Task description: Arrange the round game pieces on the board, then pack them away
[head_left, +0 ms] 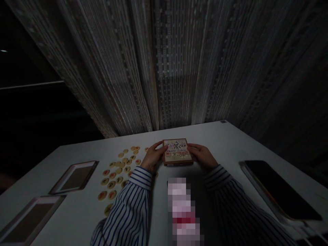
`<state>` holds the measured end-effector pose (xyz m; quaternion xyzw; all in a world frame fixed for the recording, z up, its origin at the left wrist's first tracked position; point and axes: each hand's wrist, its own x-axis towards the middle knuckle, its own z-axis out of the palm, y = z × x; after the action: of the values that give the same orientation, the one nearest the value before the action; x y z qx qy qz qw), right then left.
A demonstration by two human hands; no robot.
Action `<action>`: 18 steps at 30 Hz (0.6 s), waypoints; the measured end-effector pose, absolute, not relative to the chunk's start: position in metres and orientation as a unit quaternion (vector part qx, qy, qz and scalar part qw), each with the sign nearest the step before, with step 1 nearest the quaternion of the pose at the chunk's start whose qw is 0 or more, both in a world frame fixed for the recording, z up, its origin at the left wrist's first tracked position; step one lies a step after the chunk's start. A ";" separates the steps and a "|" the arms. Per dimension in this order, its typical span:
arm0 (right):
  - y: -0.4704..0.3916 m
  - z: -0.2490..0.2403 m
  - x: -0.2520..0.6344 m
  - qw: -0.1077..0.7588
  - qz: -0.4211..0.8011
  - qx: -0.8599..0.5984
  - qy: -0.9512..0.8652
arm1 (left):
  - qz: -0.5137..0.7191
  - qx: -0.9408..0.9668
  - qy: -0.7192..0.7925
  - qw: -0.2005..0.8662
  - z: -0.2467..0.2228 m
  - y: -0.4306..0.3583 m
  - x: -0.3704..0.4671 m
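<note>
A small square Chinese chess box (177,150) with a printed lid is held at the middle of the white table (205,136). My left hand (153,156) grips its left side, thumb on the lid's edge. Along the opposite side my right hand (203,156) closes on the box, its fingers at the right edge. Round wooden chess pieces (119,180) with red or dark characters lie scattered to the left of my left hand. My left sleeve hides some of them.
At the left lie two shallow trays or frames, a farther one (77,176) and a nearer one (30,222). A black phone-like device (279,188) rests at the right, with cables near its end. Behind the table hangs a striped curtain (176,68). A pixelated patch covers the front middle.
</note>
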<state>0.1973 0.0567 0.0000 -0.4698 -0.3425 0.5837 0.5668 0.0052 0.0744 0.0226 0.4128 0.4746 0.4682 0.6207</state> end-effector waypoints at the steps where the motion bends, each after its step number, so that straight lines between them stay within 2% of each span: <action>1: 0.057 0.001 0.198 0.569 0.582 -0.469 -0.343 | 0.472 0.408 0.472 0.623 0.023 0.074 0.006; 10: 0.060 0.025 0.206 0.556 0.550 -0.502 -0.369 | 0.492 0.394 0.487 0.604 0.049 0.073 0.018; 18: 0.068 0.063 0.251 0.510 0.508 -0.545 -0.430 | 0.496 0.411 0.475 0.600 0.068 0.077 0.054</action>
<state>0.2513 0.0681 0.0633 -0.5449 -0.4303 0.5080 0.5098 0.0539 0.0769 0.0680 0.4108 0.4751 0.4957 0.5998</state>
